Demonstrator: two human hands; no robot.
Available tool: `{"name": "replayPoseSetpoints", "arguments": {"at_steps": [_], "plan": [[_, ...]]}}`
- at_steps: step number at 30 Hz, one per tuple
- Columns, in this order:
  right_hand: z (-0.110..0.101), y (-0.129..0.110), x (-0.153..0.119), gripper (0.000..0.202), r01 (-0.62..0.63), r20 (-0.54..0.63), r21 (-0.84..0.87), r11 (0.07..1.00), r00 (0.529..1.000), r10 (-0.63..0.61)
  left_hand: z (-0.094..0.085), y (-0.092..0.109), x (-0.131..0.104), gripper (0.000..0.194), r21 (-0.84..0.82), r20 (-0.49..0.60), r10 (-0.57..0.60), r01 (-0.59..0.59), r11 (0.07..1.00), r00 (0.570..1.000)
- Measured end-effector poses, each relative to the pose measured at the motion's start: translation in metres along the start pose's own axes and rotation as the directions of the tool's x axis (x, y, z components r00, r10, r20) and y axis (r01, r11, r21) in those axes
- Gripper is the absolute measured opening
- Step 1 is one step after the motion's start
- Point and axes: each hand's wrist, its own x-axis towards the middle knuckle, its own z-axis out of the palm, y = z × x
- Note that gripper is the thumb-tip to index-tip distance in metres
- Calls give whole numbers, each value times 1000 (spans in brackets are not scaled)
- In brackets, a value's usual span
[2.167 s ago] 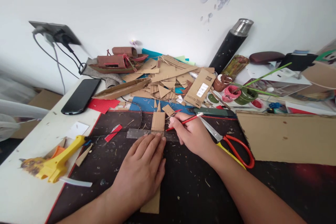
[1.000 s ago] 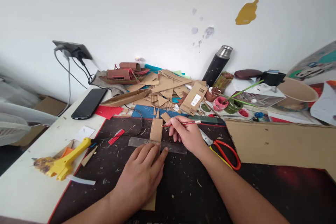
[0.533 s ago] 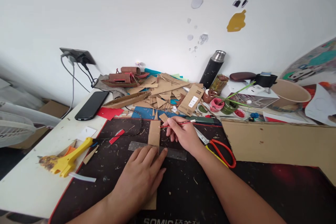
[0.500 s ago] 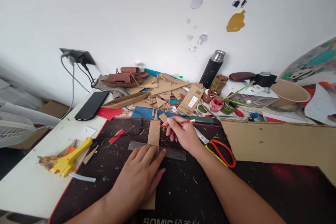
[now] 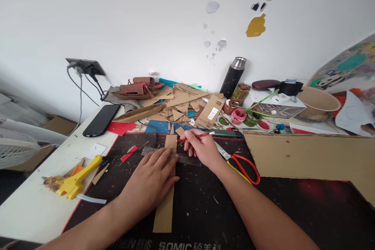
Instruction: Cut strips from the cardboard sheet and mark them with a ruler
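A long cardboard strip [image 5: 164, 213] lies lengthwise on the dark mat. Across its upper part is a clear ruler [image 5: 189, 159]. My left hand [image 5: 152, 177] rests flat over ruler and strip, fingers spread, pressing on them and hiding part of both. Just right of the strip's far end, my right hand [image 5: 201, 146] pinches a thin red pencil [image 5: 206, 134], its point towards the strip's edge. Red-handled scissors [image 5: 246, 168] lie partly under my right forearm.
A yellow glue gun [image 5: 77, 179] and a black phone [image 5: 101, 120] lie at left. Cardboard scraps [image 5: 187, 99], a model boat [image 5: 136, 90], paint jars [image 5: 238, 116] and a black flask [image 5: 233, 77] line the back. A cardboard panel [image 5: 293, 158] stands at right.
My left hand and the ruler have moved up the strip, towards its far end, uncovering more of its near part. My right hand still holds the pencil. The view has shifted slightly.
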Motion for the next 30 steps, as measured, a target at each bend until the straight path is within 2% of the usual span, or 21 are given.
{"name": "replayPoseSetpoints", "arguments": {"at_steps": [4, 9, 21, 26, 30], "plan": [[0, 1, 1, 54, -7, -10, 8, 1000, 1000, 7, -4, -6, -4, 40, 6, -23, -15, 15, 1000, 1000], [0, 2, 1, 55, -2, -14, 13, 1000, 1000, 2, 5, -2, -7, 50, -27, 0, -14, 14, 1000, 1000], [-4, -3, 2, 58, 70, -113, -14, 997, 991, -71, 16, 3, 36, 55, 8, 64, -62, 61, 998, 996], [-4, -4, 2, 59, 79, -112, -38, 996, 990, -82, 23, 11, 31, 49, -33, 8, -110, 110, 993, 994], [-3, -1, 2, 57, 69, -106, -52, 996, 992, -75, 24, 15, 19, 54, -56, -14, -115, 114, 992, 993]]}}
